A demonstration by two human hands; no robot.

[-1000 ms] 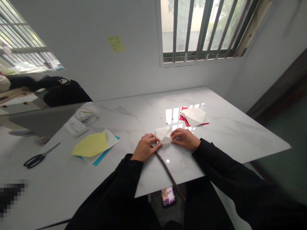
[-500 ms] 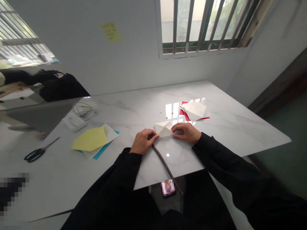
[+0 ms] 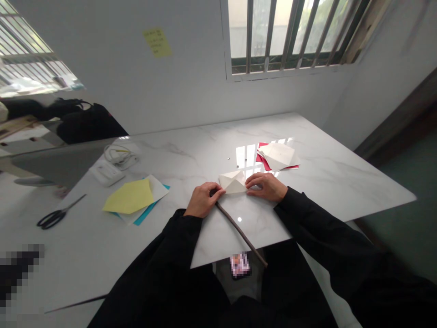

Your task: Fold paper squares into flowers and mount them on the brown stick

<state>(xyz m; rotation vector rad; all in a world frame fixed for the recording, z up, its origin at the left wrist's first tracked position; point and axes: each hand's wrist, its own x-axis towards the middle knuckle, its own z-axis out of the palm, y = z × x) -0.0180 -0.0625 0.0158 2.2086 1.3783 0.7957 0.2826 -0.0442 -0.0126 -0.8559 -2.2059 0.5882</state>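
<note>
A small cream envelope-like folded paper lies on the marble-patterned table between my hands. My left hand pinches its lower left corner, fingers closed. My right hand has its fingertips pressed together on the paper's right edge. Below my left hand a thin brown stick slants down over the table's front edge; its upper end is hidden at that hand.
Red and cream envelopes lie behind my right hand. On the left are yellow, white and blue papers, black scissors and a white device with a cable. The table's front edge is close to my body.
The stick's lower end has swung to the right. Both hands remain at the cream paper, with hardly any movement.
</note>
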